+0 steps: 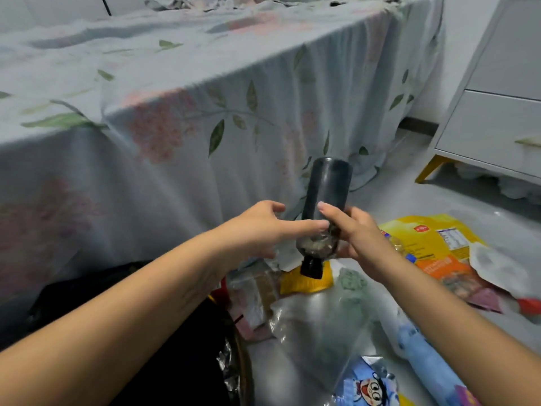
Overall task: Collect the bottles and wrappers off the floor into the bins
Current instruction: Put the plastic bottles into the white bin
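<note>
Two hands (257, 230) on half-hidden bottle (325, 200)

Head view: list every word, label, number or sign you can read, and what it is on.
No text can be read.
Yellow wrapper: a red tag and a nutrition-style table, both too small.
Orange wrapper: print blurred.
Blue cartoon wrapper: a cartoon face, no legible words.
Dark bottle: no label visible.

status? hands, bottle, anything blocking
Right hand grips dark bottle, cap down. Left hand touching it, fingers spread. Wrappers litter floor. Black bin bag lower left.
</note>
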`<state>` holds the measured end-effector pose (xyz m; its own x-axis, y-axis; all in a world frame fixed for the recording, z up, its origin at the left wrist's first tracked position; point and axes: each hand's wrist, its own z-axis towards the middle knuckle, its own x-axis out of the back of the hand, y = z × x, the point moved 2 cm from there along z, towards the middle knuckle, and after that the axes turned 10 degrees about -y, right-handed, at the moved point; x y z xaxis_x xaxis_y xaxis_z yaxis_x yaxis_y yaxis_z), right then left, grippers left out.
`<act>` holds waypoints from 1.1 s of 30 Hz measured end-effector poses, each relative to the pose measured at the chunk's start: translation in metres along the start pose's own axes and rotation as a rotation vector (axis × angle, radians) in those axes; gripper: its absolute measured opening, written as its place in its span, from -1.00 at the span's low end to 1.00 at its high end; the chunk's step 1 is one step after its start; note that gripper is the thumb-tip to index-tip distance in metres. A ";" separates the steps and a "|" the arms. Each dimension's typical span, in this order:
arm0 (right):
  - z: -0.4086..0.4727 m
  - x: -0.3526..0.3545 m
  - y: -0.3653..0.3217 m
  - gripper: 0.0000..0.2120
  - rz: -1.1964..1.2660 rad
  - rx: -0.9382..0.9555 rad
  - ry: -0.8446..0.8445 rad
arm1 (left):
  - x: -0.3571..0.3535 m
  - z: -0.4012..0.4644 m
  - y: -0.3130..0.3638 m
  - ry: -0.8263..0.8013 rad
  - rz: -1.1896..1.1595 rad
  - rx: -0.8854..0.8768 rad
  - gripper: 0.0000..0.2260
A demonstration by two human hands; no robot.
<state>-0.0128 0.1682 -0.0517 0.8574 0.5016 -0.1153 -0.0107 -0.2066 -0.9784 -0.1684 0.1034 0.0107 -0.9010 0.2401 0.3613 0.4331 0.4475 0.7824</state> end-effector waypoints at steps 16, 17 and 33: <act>0.040 0.124 0.067 -0.36 -1.020 -0.191 0.338 | -0.002 -0.005 -0.010 -0.037 -0.167 -0.018 -0.54; 0.045 0.143 0.077 -0.25 -1.087 -0.270 0.344 | -0.002 -0.005 -0.012 -0.024 -0.162 -0.011 -0.53; 0.028 0.166 0.140 -0.29 -0.838 -0.211 0.540 | 0.011 0.004 -0.031 0.043 -0.093 0.054 -0.53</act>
<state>0.1138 0.2466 -0.2123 0.6658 0.1177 0.7367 0.7458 -0.1331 -0.6528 -0.1920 0.0956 -0.0120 -0.9372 0.1587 0.3105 0.3470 0.5119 0.7859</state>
